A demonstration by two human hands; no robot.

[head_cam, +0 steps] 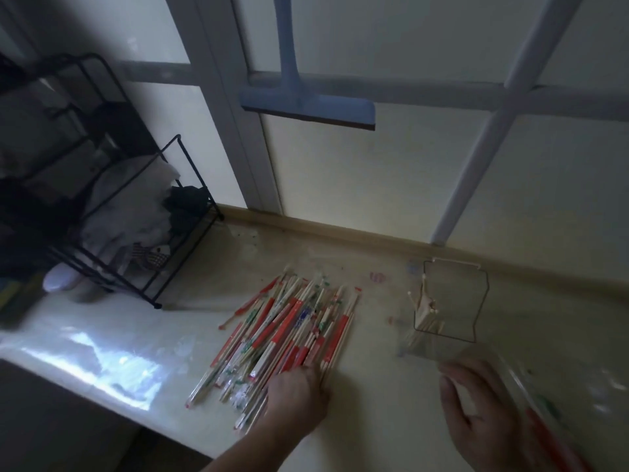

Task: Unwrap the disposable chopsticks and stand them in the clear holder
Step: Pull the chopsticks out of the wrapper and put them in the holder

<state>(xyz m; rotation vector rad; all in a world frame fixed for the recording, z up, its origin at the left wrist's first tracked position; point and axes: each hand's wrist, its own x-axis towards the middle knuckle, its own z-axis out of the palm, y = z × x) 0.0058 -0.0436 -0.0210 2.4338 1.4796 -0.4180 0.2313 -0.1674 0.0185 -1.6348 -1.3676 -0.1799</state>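
Observation:
A pile of wrapped disposable chopsticks [292, 332], in red, green and clear sleeves, lies fanned out on the pale counter. My left hand [296, 398] rests on the pile's near end, fingers curled down among the sticks. The clear holder [452, 301] stands to the right of the pile, with several bare wooden chopsticks [425, 308] leaning in its left side. My right hand [476, 413] hovers in front of the holder, fingers spread and holding nothing. A blurred clear wrapper with red and green print [551, 424] lies just right of that hand.
A black wire rack [163, 233] holding crumpled white and black bags stands at the left on the counter. A blue squeegee [306, 103] hangs against the window behind. The counter's front edge [119, 403] runs diagonally at the lower left. A white bottle cap [59, 277] sits under the rack.

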